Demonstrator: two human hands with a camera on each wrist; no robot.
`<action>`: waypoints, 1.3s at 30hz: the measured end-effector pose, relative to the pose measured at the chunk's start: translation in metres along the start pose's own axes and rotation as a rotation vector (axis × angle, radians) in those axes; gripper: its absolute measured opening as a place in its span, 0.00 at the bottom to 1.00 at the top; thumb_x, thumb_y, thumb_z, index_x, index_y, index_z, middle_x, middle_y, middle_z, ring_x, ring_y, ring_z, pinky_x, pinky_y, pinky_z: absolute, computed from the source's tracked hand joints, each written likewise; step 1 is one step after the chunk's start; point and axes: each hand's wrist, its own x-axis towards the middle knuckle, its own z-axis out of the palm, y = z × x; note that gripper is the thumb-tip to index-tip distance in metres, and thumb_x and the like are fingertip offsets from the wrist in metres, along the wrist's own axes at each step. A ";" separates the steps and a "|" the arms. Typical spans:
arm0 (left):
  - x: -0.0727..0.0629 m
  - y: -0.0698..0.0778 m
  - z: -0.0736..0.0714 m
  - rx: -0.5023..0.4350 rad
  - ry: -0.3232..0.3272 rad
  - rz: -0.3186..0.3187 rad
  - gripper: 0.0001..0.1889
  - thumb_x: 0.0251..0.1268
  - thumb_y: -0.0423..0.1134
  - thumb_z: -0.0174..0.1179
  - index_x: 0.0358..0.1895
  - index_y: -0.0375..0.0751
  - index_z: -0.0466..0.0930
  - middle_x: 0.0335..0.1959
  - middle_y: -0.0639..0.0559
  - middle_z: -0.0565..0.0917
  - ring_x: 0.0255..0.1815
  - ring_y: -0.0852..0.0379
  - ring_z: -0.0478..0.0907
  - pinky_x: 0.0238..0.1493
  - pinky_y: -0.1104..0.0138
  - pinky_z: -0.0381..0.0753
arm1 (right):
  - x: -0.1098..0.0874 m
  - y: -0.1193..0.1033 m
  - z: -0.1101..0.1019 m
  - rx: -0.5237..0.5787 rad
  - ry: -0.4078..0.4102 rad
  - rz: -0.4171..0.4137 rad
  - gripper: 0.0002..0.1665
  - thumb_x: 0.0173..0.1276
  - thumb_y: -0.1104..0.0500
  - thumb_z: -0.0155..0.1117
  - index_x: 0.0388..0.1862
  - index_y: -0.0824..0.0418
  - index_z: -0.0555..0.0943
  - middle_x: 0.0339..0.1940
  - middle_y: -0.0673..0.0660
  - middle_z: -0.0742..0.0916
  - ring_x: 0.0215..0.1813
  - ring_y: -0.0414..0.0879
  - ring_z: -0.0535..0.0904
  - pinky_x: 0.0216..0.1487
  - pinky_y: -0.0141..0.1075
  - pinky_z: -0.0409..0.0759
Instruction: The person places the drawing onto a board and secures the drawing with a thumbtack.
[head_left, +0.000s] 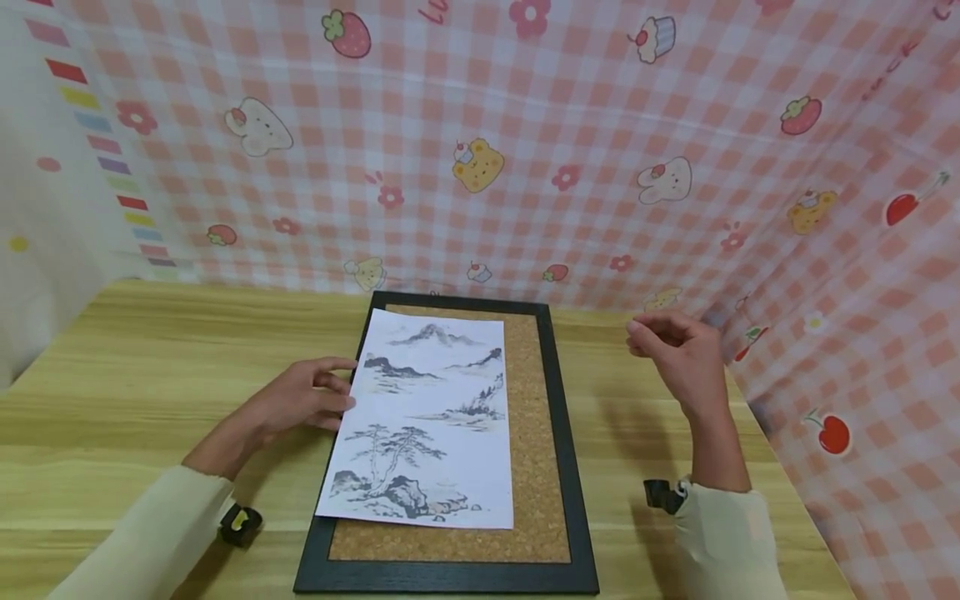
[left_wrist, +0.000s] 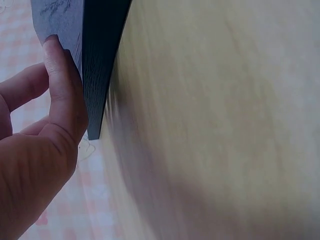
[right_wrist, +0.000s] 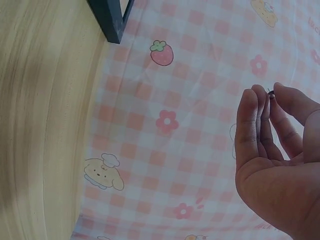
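On the table [head_left: 165, 350], I've got a cork board [head_left: 540, 450] in a black frame [head_left: 461, 575], lying flat. The paper [head_left: 427, 417], an ink landscape with hills and trees, sits on it, shifted left: it overlaps the frame's left bar, with cork bare along its right side and below its lower edge. My left hand [head_left: 303, 396] is at the paper's left edge, fingers apart and slightly bent, a fingertip touching at the border. Can't tell how hard it presses. My right hand [head_left: 686, 358] is raised to the right of the board, well apart from it, thumb and finger pinching a tiny dark pin [right_wrist: 271, 94]; too small to make out its shape fully. Pink checked cloth [head_left: 427, 108] behind, printed with strawberries, flowers and bears.
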 end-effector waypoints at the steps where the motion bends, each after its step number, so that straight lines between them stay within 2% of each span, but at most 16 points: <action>1: 0.001 0.000 0.000 0.004 0.000 -0.001 0.35 0.70 0.25 0.60 0.77 0.27 0.55 0.49 0.35 0.75 0.39 0.51 0.83 0.39 0.60 0.89 | 0.000 0.000 0.000 -0.002 -0.001 -0.001 0.14 0.72 0.64 0.67 0.47 0.77 0.84 0.31 0.46 0.87 0.31 0.37 0.85 0.38 0.27 0.86; 13: 0.004 0.001 0.007 0.021 -0.016 -0.005 0.39 0.67 0.25 0.64 0.77 0.25 0.53 0.47 0.35 0.74 0.36 0.51 0.82 0.39 0.59 0.89 | -0.001 0.002 0.004 -0.006 -0.009 0.007 0.14 0.72 0.63 0.68 0.46 0.75 0.85 0.30 0.47 0.88 0.32 0.37 0.85 0.38 0.28 0.86; 23: 0.006 0.000 0.016 0.064 -0.005 0.007 0.37 0.67 0.25 0.65 0.76 0.23 0.57 0.46 0.36 0.75 0.36 0.52 0.83 0.38 0.60 0.89 | -0.004 0.002 0.005 -0.014 -0.037 0.003 0.14 0.72 0.62 0.68 0.46 0.74 0.85 0.31 0.49 0.88 0.32 0.38 0.85 0.39 0.28 0.86; 30: 0.010 0.001 0.016 0.040 -0.029 0.018 0.38 0.65 0.24 0.65 0.75 0.21 0.56 0.45 0.36 0.75 0.37 0.51 0.84 0.40 0.59 0.89 | 0.000 0.002 0.006 -0.026 -0.041 0.005 0.13 0.71 0.62 0.68 0.46 0.74 0.86 0.31 0.51 0.88 0.32 0.38 0.85 0.38 0.28 0.86; 35: 0.010 0.004 0.015 0.027 -0.047 0.026 0.40 0.65 0.25 0.66 0.76 0.21 0.54 0.46 0.36 0.74 0.39 0.51 0.85 0.42 0.59 0.89 | 0.002 0.001 0.007 -0.048 -0.027 0.006 0.14 0.71 0.61 0.69 0.46 0.73 0.86 0.31 0.50 0.88 0.32 0.38 0.84 0.38 0.28 0.86; 39: 0.009 0.007 0.014 0.021 -0.073 0.039 0.40 0.66 0.24 0.64 0.76 0.21 0.52 0.48 0.35 0.73 0.40 0.50 0.85 0.42 0.58 0.89 | 0.004 0.001 0.011 -0.026 -0.028 -0.012 0.13 0.70 0.63 0.69 0.45 0.73 0.87 0.31 0.53 0.88 0.31 0.38 0.85 0.37 0.28 0.86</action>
